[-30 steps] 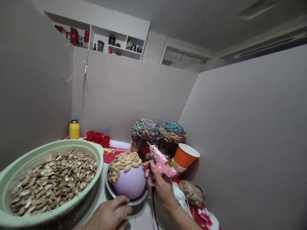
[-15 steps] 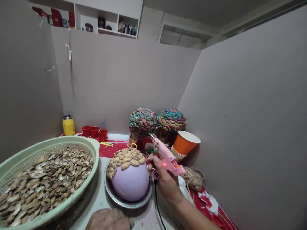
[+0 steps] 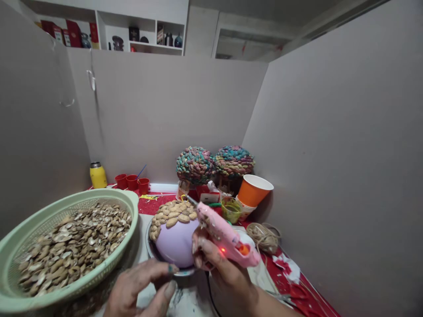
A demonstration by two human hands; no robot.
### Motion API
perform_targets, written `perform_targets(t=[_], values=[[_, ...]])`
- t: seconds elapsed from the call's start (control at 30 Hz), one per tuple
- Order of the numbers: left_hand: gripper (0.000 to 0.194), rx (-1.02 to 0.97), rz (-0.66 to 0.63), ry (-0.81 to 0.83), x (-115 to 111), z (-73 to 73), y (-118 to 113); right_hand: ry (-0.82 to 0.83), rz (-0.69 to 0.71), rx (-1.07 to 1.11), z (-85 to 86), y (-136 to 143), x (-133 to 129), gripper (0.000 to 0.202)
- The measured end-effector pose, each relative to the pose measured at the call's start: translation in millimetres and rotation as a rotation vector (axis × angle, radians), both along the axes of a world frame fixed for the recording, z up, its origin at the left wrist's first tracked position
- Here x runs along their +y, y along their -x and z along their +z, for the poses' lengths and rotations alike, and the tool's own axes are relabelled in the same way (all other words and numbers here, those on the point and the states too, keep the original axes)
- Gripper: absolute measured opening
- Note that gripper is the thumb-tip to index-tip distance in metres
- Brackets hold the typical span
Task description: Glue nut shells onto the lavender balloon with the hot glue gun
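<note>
My right hand (image 3: 224, 264) is wrapped round a pink hot glue gun (image 3: 220, 226), its metal nozzle pointing up and left and a red light glowing on its side. Just left of the gun, a lilac balloon (image 3: 175, 244) rests in a metal bowl (image 3: 148, 248). Peanut shells (image 3: 176, 213) cover the balloon's top in overlapping rows, with a small yellow loop at the crown. My left hand (image 3: 142, 286) hovers low in front of the bowl, thumb and index finger apart, and I see nothing between them. A dark cord hangs from the gun's grip.
A green colander (image 3: 134, 215) of peanut shells (image 3: 76, 242) stands at left. Behind are red cups (image 3: 132, 182), a yellow bottle (image 3: 98, 176), two colourful shell-covered domes (image 3: 194, 165) and an orange paper cup (image 3: 253, 193). Twine (image 3: 264, 237) and scissors (image 3: 280, 298) lie right. Grey panels enclose the table.
My right hand has brought the glue gun lower and nearer, its nozzle now by the balloon's top. My left hand has risen, its thumb and finger spread. The view has shifted slightly.
</note>
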State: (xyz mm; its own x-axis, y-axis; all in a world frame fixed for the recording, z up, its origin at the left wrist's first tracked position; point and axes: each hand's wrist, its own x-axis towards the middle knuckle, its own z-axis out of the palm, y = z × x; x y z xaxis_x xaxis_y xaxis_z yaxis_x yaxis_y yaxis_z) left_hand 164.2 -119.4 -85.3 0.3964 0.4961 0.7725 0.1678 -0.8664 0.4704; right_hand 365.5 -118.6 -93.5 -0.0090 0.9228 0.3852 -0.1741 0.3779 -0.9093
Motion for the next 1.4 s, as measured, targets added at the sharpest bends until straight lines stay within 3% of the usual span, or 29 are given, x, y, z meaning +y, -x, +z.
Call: perform_targets(t=[0.1,0.2,0.33,0.43,0.6,0.87,1.07,1.4], values=[[0.019,-0.127,0.012,0.156,0,19.6,-3,-0.025,0.136,-0.130,-1.8,9,-12,0.033],[0.004,-0.216,0.018,0.420,1,25.2,-7,-0.080,0.172,-0.225,-2.3,16,-16,0.028],[0.018,-0.336,-0.034,0.877,1,26.2,-10,-0.109,0.159,-0.274,0.9,20,-14,0.016],[0.027,-0.405,-0.048,1.056,1,31.3,-12,-0.126,0.163,-0.302,3.1,20,-12,0.012],[0.033,-0.423,-0.017,1.148,4,38.4,-15,-0.211,0.149,-0.421,3.6,20,-10,0.016],[0.029,-0.444,-0.115,1.232,6,28.1,-13,-0.171,0.252,-0.448,10.1,19,-8,0.022],[0.026,-0.468,-0.165,1.286,5,26.2,-11,-0.135,0.204,-0.453,8.0,21,-11,0.020],[0.028,-0.530,-0.188,1.347,13,18.8,-14,-0.226,0.106,-0.458,10.1,15,-17,0.014]])
